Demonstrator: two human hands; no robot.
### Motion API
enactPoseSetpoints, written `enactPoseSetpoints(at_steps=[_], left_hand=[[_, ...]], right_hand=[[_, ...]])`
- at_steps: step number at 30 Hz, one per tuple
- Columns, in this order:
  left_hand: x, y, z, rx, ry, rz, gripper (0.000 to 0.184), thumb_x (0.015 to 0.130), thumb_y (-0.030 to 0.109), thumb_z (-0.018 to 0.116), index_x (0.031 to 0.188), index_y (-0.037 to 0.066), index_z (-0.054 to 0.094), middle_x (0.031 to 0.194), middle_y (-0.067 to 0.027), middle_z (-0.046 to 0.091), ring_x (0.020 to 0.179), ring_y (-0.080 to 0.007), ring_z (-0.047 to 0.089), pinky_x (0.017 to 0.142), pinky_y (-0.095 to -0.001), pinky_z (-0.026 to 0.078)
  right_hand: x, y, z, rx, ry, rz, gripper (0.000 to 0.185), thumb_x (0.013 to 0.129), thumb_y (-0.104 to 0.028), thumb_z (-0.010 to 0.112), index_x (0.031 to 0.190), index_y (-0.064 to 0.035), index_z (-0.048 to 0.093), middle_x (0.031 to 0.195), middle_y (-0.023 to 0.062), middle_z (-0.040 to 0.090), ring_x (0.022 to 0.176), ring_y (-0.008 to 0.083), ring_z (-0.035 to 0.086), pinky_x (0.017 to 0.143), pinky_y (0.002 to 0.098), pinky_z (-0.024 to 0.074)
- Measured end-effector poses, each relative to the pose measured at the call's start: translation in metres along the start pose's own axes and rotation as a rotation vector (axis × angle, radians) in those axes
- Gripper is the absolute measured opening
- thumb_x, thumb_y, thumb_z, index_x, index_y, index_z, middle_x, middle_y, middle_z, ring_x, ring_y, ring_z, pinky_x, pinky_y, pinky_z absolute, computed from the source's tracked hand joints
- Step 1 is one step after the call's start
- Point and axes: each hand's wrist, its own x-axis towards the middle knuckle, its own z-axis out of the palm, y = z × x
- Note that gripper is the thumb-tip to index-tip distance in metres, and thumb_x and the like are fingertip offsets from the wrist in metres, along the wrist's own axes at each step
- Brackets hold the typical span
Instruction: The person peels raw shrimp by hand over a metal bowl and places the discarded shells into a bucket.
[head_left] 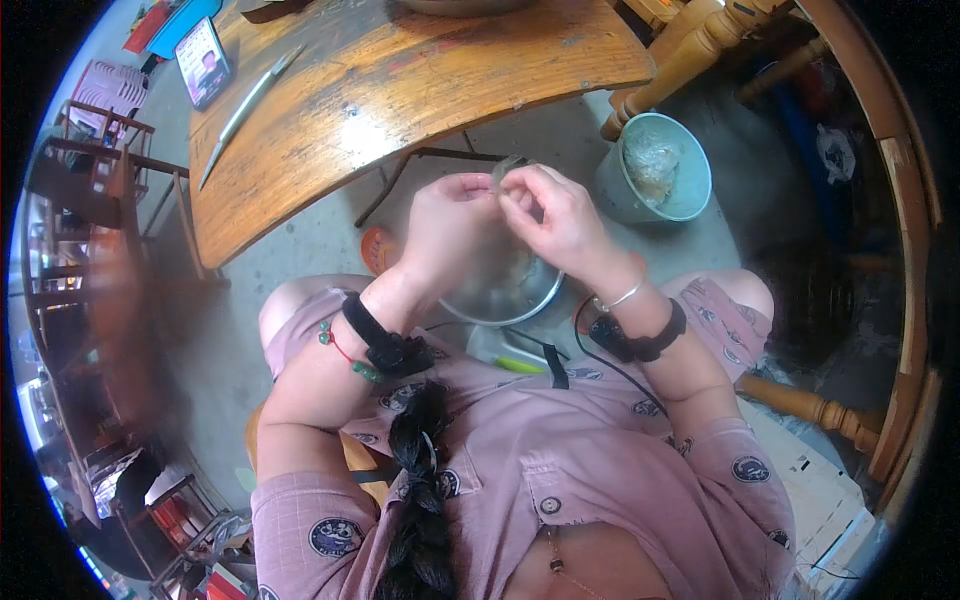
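Observation:
My left hand (455, 225) and my right hand (555, 215) meet in front of me, fingertips close together. Pinched between them is a small greyish piece (507, 170), its kind too small and blurred to make out. Both hands are closed on it at thumb and fingertips. Directly below them, between my knees, sits a round basin with a pale rim (505, 322). Its contents are blurred and partly covered by my hands. An orange round thing (379, 250) shows beside my left wrist.
A wooden table (440, 80) stands ahead, bearing a knife (243, 112) and a propped-up phone (203, 62). To the right is a pale green bucket (620, 195) with a clear plastic bag (652, 160) inside. A black cable (625, 372) runs by my right wrist.

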Motion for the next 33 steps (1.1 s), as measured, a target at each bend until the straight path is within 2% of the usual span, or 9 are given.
enactPoseSetpoints(at_steps=[5,8,12,15,17,18,20,27,33], left_hand=[[0.002,-0.002,0.002,0.018,0.042,0.028,0.024,0.085,0.0,0.069,0.105,-0.006,0.058,0.093,-0.0094,0.066,0.083,-0.0148,0.065,0.075,-0.0249,0.053],[-0.005,0.005,0.007,0.082,0.031,0.019,0.023,0.084,0.001,0.07,0.103,-0.006,0.059,0.091,-0.0094,0.067,0.081,-0.0147,0.065,0.074,-0.0242,0.053],[-0.002,0.003,0.005,0.035,0.026,0.056,0.022,0.085,0.001,0.069,0.103,-0.007,0.06,0.091,-0.01,0.068,0.08,-0.0145,0.066,0.074,-0.0245,0.054],[-0.005,0.01,0.003,-0.019,-0.024,0.032,0.022,0.086,0.001,0.068,0.105,-0.007,0.061,0.094,-0.0107,0.068,0.081,-0.0138,0.066,0.076,-0.0243,0.054],[-0.008,0.014,0.003,-0.076,-0.094,0.014,0.022,0.087,0.001,0.067,0.106,-0.007,0.061,0.095,-0.0108,0.069,0.082,-0.013,0.066,0.077,-0.024,0.054],[-0.006,0.012,0.002,-0.076,-0.094,0.014,0.022,0.087,0.001,0.067,0.106,-0.007,0.061,0.095,-0.0108,0.069,0.082,-0.013,0.066,0.077,-0.024,0.054],[-0.002,0.007,-0.002,-0.025,-0.118,0.02,0.023,0.087,0.001,0.067,0.108,-0.007,0.061,0.095,-0.0099,0.069,0.083,-0.0121,0.066,0.078,-0.0237,0.053],[-0.004,0.007,0.004,0.037,-0.127,0.05,0.03,0.087,-0.001,0.065,0.116,-0.005,0.059,0.098,-0.0072,0.068,0.085,-0.0109,0.064,0.078,-0.0232,0.052],[-0.009,0.017,0.006,-0.045,-0.133,0.016,0.034,0.087,-0.002,0.064,0.12,-0.004,0.057,0.1,-0.0065,0.067,0.086,-0.0113,0.064,0.08,-0.0236,0.052]], right_hand=[[-0.002,-0.006,-0.006,-0.044,-0.077,-0.039,0.026,0.076,0.002,0.064,0.1,0.0019,0.054,0.088,0.015,0.054,0.066,0.0236,0.061,0.064,0.0353,0.0511],[-0.004,-0.001,-0.002,-0.134,-0.037,-0.075,0.028,0.074,0.003,0.064,0.1,0.0017,0.054,0.089,0.0161,0.055,0.065,0.0244,0.061,0.065,0.0363,0.0513],[-0.003,0.002,-0.003,-0.14,-0.017,-0.101,0.023,0.077,0.003,0.063,0.099,0.0023,0.055,0.09,0.017,0.057,0.067,0.026,0.063,0.064,0.036,0.0523],[0.0,0.005,-0.006,-0.019,-0.052,-0.046,0.017,0.08,0.003,0.063,0.096,0.0034,0.057,0.088,0.0152,0.059,0.068,0.0232,0.065,0.062,0.032,0.0532],[0.001,0.009,-0.008,0.145,-0.117,0.138,0.01,0.085,0.002,0.063,0.094,0.0041,0.06,0.083,0.01,0.063,0.068,0.0163,0.066,0.06,0.0275,0.0533],[0.001,0.013,-0.009,0.145,-0.117,0.138,0.01,0.085,0.002,0.063,0.094,0.0041,0.06,0.083,0.01,0.063,0.068,0.0163,0.066,0.06,0.0275,0.0533],[0.002,0.02,-0.012,0.404,-0.148,0.32,0.007,0.089,-0.001,0.061,0.094,0.0036,0.061,0.081,0.0046,0.064,0.067,0.0101,0.064,0.061,0.025,0.0529],[0.004,0.023,-0.019,0.574,-0.179,0.458,0.007,0.092,-0.003,0.058,0.095,0.003,0.061,0.081,0.0045,0.064,0.067,0.0103,0.064,0.062,0.0248,0.0536],[0.002,0.029,-0.011,0.923,-0.052,0.561,0.007,0.092,-0.002,0.058,0.096,0.0027,0.059,0.078,0.0043,0.061,0.062,0.0108,0.06,0.062,0.0271,0.0555]])
